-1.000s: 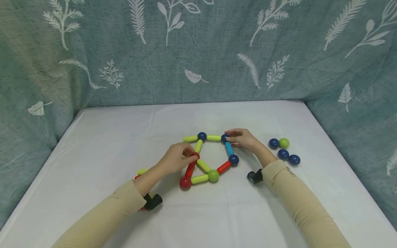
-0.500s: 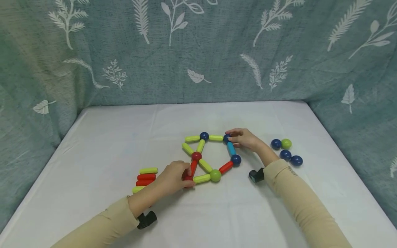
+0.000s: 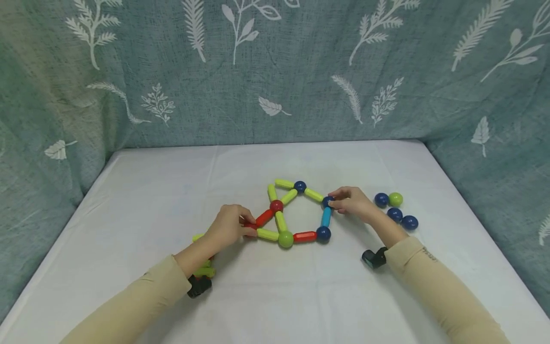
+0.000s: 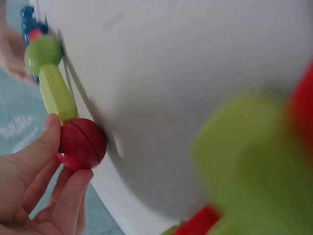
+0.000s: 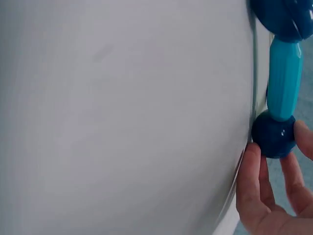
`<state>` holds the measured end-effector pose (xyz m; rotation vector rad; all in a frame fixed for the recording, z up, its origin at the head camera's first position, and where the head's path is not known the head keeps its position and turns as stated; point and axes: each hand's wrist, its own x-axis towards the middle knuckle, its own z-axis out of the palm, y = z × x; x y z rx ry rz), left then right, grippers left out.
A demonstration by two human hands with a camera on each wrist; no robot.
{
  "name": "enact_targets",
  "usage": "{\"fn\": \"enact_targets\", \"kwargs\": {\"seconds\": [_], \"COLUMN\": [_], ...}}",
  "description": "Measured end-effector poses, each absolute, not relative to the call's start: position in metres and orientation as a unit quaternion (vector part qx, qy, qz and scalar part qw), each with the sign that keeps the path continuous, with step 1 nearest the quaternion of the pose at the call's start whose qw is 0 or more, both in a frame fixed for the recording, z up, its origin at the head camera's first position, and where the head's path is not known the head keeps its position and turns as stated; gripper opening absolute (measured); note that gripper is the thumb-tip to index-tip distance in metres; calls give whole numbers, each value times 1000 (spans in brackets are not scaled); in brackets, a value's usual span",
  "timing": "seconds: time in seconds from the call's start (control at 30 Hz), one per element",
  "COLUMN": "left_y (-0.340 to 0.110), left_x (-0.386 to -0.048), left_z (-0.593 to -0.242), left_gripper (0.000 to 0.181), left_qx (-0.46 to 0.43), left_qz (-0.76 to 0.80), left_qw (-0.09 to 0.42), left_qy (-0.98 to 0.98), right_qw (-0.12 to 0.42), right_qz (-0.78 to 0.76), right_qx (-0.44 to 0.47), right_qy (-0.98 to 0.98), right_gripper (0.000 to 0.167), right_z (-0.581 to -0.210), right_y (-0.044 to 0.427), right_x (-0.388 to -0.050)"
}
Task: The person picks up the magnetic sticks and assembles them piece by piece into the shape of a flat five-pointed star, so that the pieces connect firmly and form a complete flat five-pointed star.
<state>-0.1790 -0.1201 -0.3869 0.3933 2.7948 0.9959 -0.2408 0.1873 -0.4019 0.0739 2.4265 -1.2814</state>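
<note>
A flat frame of coloured rods and balls lies on the white table. My left hand pinches the red ball at its left corner between thumb and fingers. From that ball a yellow-green rod runs to a green ball, and a red rod to a second red ball. On the right, my right hand pinches a dark blue ball, joined by a light blue rod to another blue ball. A yellow-green rod sticks out freely from the second red ball.
Loose yellow-green rods and red ones lie partly hidden under my left forearm. Several loose balls, blue ones and a green one, sit right of my right hand. A patterned cloth hangs behind the table.
My left hand let go of the upper red ball, took the lower-left one and moved it up and left. The frame has turned clockwise; my right hand shifted right and down with its blue ball.
</note>
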Motion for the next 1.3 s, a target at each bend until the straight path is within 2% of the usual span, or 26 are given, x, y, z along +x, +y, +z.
{"fn": "enact_targets", "kwargs": {"seconds": [0.23,0.43,0.63,0.93,1.1,1.3], "left_y": [-124,-128,-130,-131,-130,-132], "left_x": [-213,-235,-245,-247,-246,-245], "left_z": [-385,-382,-377,-380,-381,-381], "left_gripper": [20,20,22,23,22,22], "left_qx": [112,122,133,132,130,118], "left_qz": [319,316,299,313,318,318], "left_qw": [78,111,131,141,137,134], "left_qy": [938,934,936,930,929,931], "right_qw": [196,212,227,214,159,29], "right_qz": [-448,-455,-458,-464,-481,-453], "right_qx": [-5,-16,-20,-54,-90,-80], "right_qy": [872,865,859,858,857,888], "right_gripper": [30,25,24,31,38,37], "right_z": [-402,-401,-402,-401,-391,-376], "right_y": [198,197,196,204,226,259], "right_x": [-219,-201,-195,-189,-189,-193]}}
